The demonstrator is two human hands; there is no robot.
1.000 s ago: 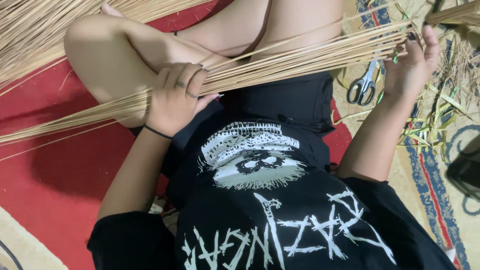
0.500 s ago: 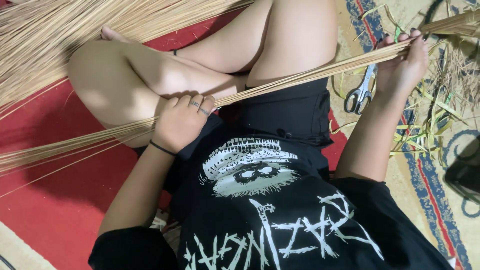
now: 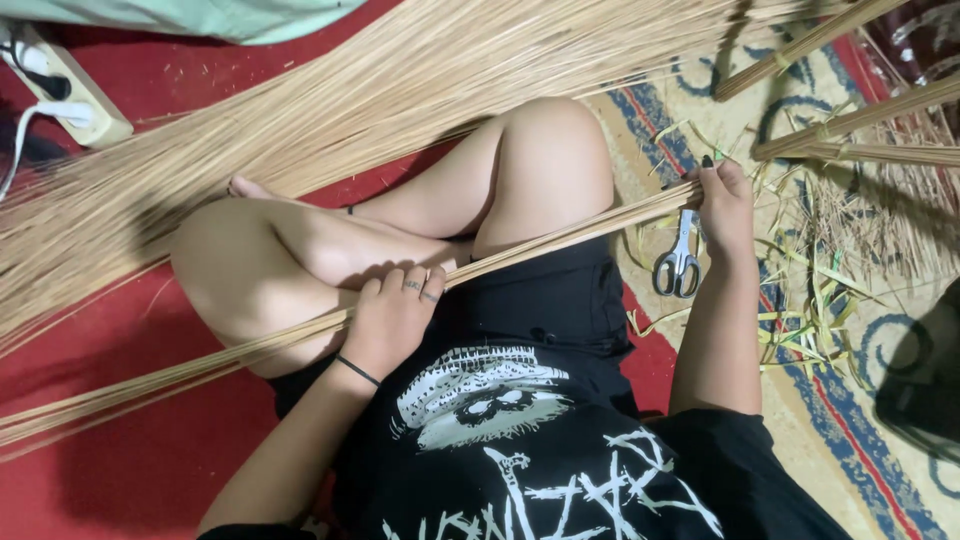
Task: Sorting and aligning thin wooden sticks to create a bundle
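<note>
Nearest, left hand point(image 3: 395, 318) lies palm-down, fingers curled & clamped over 1 bundle of thin sticks point(image 3: 560, 236) running across the lap. Right hand point(image 3: 722, 205), arm stretched fwd, grips same bundle's far end, fingers closed round it. 1 pair of scissors point(image 3: 679, 262) on carpet just beside rt wrist. Beyond: 1 big loose stick heap point(image 3: 330, 110), 3 tied bundles point(image 3: 850, 120) top right, 1 power strip point(image 3: 65, 85).

We sit cross-legged, our left hand point(image 3: 395, 320) curled shut with fingers bent near the lap, our right hand point(image 3: 722, 205) clenched, arm stretched out past the knee.
</note>
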